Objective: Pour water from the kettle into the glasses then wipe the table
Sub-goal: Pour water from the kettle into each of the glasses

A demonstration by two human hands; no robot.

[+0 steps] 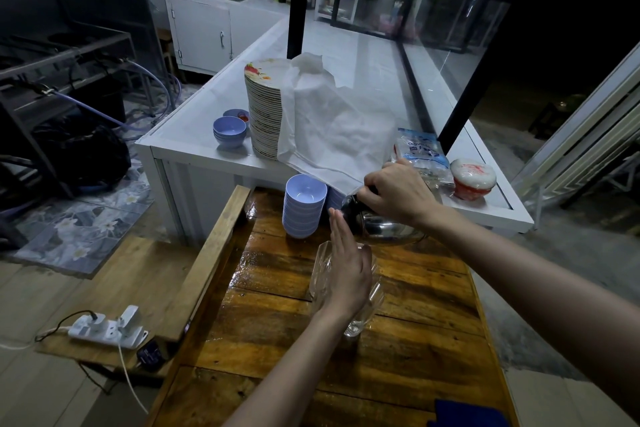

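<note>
On the wet, glossy wooden desk (408, 350) stand clear drinking glasses (360, 308), the left hand (346, 274) held flat and open beside them, gripping nothing. Just behind, the right hand's (398, 194) grip is closed around the black handle of a shiny steel kettle (388, 227).

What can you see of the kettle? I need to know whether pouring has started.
The kettle looks like polished metal with a rounded body and a dark top. It sits at the far end of the wet wooden table, beside a stack of blue bowls. The right hand grips it from above, hiding the handle. The left hand is at the glasses in front. No stream of water shows.
</note>
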